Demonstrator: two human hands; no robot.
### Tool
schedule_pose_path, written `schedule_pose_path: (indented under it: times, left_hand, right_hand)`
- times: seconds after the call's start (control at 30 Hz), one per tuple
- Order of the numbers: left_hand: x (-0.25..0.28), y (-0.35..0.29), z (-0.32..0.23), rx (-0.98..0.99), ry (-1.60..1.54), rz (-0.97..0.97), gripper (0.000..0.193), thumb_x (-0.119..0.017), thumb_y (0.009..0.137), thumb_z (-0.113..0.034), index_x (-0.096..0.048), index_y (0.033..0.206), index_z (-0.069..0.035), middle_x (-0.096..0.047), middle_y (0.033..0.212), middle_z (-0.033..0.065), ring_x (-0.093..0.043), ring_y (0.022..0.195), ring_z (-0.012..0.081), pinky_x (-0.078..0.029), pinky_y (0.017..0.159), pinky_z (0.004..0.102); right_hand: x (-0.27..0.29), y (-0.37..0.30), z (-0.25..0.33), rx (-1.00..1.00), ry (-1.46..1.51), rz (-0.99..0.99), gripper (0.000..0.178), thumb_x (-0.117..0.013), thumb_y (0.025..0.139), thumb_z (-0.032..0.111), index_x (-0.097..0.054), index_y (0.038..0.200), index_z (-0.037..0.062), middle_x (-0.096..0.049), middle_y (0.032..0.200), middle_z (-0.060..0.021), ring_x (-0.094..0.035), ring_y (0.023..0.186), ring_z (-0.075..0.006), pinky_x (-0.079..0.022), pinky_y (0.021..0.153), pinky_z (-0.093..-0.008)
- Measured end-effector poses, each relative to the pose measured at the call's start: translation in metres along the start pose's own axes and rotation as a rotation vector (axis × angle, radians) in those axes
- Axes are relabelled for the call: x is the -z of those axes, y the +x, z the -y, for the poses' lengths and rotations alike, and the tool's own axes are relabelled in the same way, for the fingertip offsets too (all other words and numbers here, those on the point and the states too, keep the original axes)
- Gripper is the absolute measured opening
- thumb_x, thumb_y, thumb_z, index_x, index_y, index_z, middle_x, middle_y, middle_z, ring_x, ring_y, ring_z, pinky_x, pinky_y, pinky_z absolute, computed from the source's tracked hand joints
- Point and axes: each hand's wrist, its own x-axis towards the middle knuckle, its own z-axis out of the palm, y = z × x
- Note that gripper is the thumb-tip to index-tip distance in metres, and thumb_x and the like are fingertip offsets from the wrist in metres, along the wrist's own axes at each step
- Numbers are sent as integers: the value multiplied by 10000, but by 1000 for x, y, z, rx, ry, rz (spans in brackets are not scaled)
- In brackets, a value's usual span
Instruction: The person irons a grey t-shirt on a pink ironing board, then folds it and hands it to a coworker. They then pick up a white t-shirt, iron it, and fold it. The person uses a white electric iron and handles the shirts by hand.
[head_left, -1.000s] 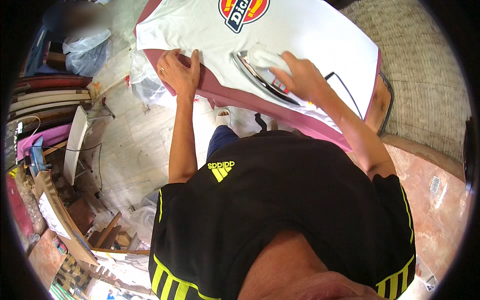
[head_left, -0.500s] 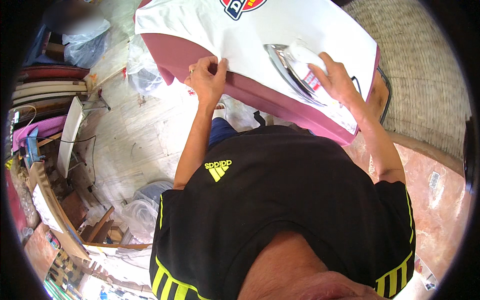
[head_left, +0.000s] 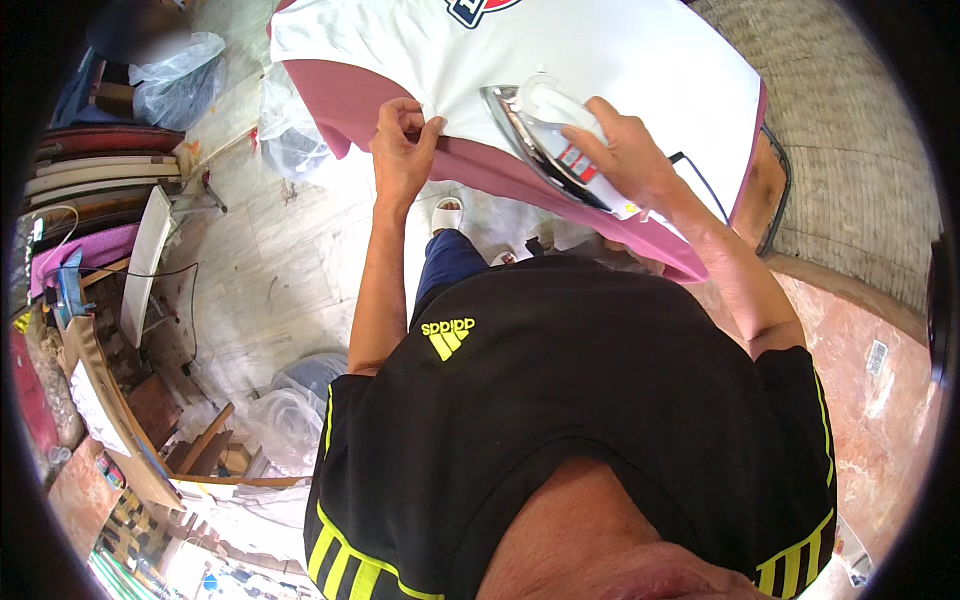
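Note:
A white cloth point(head_left: 640, 55) with a printed emblem at its far edge lies over a maroon cover point(head_left: 345, 100) on an ironing board. My right hand point(head_left: 632, 160) is wrapped round the handle of a white and silver clothes iron point(head_left: 560, 135). The iron rests along the cloth's near edge, its tip pointing far left, and its dark cord trails off beside my wrist. At the near left edge, my left hand point(head_left: 405, 145) pinches the white cloth's border between thumb and fingers, pulling small creases toward it.
Right of the board are a woven mat point(head_left: 830, 130) and a dark metal frame point(head_left: 778, 190). Clear plastic bags point(head_left: 180, 85) stand at the far left, above a stack of boards point(head_left: 105, 170). A white panel point(head_left: 146, 265) leans nearby. My sandalled foot point(head_left: 447, 213) shows below the board.
The iron has slid left along the near edge, with my right hand on it. My left hand has shifted slightly left, still at the cloth's border. The cloth has shifted a little toward the far side.

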Motion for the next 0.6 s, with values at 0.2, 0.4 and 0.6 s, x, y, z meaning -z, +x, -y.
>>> schedule_pose_path:
  times: [0.2, 0.4, 0.6]
  left_hand:
    - [12, 1, 4, 4, -7, 2, 284, -682, 831, -53, -512, 1054, -12, -691, 793, 93, -644, 719, 152, -477, 649, 287]
    - [13, 3, -4, 39, -14, 41, 275, -673, 840, -23, -505, 1057, 1, -688, 838, 91, -633, 740, 125, -500, 680, 251]
    - [21, 13, -1, 85, -3, 99, 259, -699, 812, -36, -534, 1010, -13, -688, 812, 78, -627, 703, 125, -493, 659, 253]
  right_hand:
    - [-37, 27, 38, 40, 142, -44, 400, -537, 966, 321, -510, 1046, -69, -642, 740, -267, -673, 673, -349, -496, 614, -409]
    - [-55, 59, 55, -19, 346, -164, 418, -523, 963, 303, -495, 1080, -97, -642, 787, -293, -678, 745, -388, -492, 654, -437]
    - [-60, 60, 69, -147, 433, -158, 401, -525, 962, 296, -479, 1066, -89, -633, 847, -314, -665, 808, -409, -485, 695, -452]
